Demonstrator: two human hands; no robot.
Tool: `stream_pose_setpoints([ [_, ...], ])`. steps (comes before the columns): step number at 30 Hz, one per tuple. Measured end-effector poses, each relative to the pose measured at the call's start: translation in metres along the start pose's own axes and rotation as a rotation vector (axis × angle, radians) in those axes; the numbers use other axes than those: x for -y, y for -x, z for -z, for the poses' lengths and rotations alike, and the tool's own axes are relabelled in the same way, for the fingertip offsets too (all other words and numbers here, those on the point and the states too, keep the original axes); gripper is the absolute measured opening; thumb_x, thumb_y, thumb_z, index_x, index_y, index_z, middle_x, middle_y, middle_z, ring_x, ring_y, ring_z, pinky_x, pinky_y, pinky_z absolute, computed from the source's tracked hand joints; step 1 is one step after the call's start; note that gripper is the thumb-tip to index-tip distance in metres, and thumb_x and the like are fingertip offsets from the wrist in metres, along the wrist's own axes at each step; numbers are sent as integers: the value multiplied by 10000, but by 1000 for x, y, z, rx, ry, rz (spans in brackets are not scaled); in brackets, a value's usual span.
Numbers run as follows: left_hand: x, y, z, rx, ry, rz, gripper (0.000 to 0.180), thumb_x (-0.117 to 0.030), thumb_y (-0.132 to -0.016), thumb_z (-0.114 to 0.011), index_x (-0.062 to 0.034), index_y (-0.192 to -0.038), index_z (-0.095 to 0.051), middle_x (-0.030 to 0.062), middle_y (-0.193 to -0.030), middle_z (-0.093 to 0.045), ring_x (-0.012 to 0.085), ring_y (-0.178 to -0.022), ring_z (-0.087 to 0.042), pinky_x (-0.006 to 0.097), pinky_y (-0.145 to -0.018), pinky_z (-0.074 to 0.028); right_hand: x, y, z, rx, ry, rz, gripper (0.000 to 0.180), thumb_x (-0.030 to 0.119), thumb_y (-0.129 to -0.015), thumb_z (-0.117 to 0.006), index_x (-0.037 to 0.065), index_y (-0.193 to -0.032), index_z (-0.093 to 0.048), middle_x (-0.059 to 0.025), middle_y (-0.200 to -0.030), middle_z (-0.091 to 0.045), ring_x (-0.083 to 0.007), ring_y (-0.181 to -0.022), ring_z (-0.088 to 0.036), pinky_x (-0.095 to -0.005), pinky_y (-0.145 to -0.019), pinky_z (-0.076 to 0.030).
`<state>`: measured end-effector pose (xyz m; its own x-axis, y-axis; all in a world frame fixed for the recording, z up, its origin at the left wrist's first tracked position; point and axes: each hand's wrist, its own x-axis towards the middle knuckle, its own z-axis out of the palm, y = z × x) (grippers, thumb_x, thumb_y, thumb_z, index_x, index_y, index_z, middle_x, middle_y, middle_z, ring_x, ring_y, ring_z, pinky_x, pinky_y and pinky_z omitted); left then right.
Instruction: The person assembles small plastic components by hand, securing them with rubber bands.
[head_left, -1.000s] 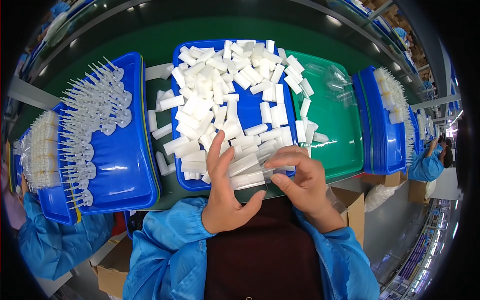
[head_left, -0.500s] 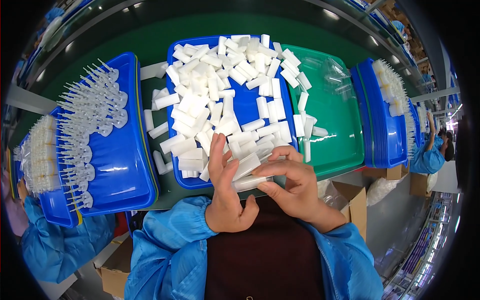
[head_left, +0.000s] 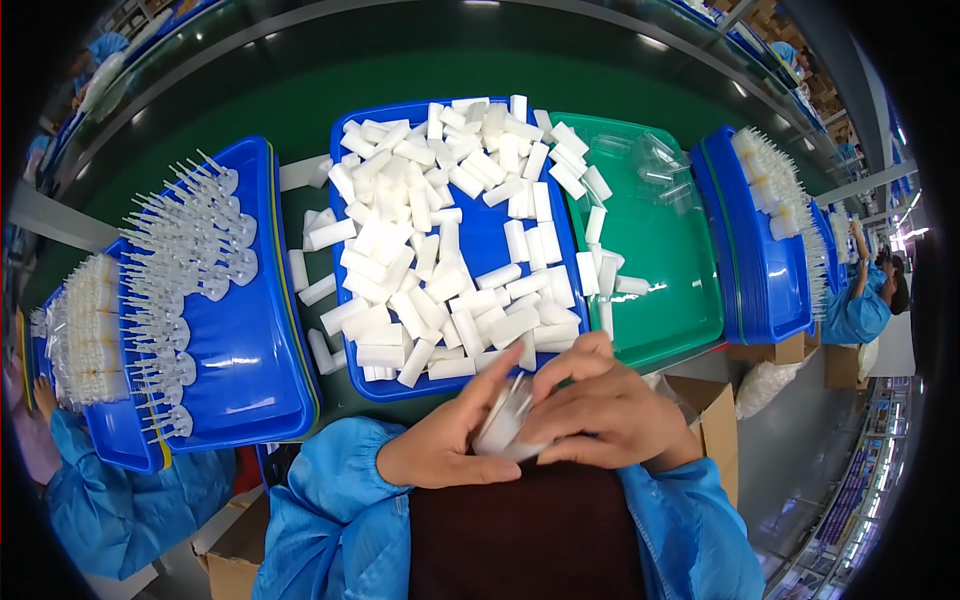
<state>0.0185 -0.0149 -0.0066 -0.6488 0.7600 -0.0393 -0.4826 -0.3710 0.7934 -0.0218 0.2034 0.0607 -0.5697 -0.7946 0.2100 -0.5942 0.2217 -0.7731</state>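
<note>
Both hands meet just below the near edge of the middle blue tray [head_left: 350, 250], over the dark apron. The left hand [head_left: 450, 445] lies with fingers stretched narrow and flat, its tips pressed against a small white piece [head_left: 503, 420]. The right hand [head_left: 600, 405] curls over that same piece from above, fingers bent close and wrapped on it, so most of the piece is hidden and its shape is hard to make out. More white pieces [head_left: 440, 230] lie heaped in the tray just beyond the knuckles. A green tray [head_left: 660, 240] sits to the right. The left blue tray [head_left: 250, 350] holds rows of clear pointed parts [head_left: 190, 250]; their detail is too fine to tell
</note>
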Motion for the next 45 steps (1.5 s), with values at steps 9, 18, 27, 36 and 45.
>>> stream_pose_setpoints([
  [9, -2, 2, 4, -43, -147, -49, 673, -17, -738, -742, -33, -1312, -392, 33, -921, -540, 88, -823, -522, 239, -739, -435, -35, -32, 7, -186, 129, -139, 205, 189, -743, -744, 118, -927, -691, -32, -936, -667, -214, -970, -571, -380, -827, -353],
  [18, 2, 12, 7, -541, -425, -399, 426, 59, -712, -723, -25, -1064, -498, 47, -860, -580, 94, -785, -550, 230, -715, -451, -102, -98, -6, 94, 638, -296, 155, 216, -741, -705, 119, -860, -680, -14, -822, -643, -219, -917, -548, -413, -841, -319],
  [27, 5, 7, 10, -633, -305, -514, 437, 117, -717, -672, -22, -1075, -465, 90, -898, -596, 166, -892, -588, 304, -837, -471, -108, -99, 3, 90, 642, -353, 70, 148, -705, -669, 120, -673, -614, 2, -695, -623, -205, -827, -569, -408, -806, -325],
  [36, 2, 6, 12, -639, -248, -395, 367, 73, -737, -678, -23, -1035, -487, 68, -882, -602, 134, -835, -571, 263, -765, -461, -71, -76, 31, -134, 86, -332, 81, 50, -707, -681, 48, -755, -616, -51, -752, -668, -174, -717, -648, -284, -652, -474],
  [45, -6, -11, 7, -630, -17, -441, 277, 44, -781, -632, -28, -1008, -491, 81, -938, -604, 152, -907, -601, 280, -805, -472, -26, -55, 17, -31, -40, -255, 195, 53, -718, -707, 97, -905, -679, -9, -799, -686, -135, -771, -652, -277, -799, -401],
])
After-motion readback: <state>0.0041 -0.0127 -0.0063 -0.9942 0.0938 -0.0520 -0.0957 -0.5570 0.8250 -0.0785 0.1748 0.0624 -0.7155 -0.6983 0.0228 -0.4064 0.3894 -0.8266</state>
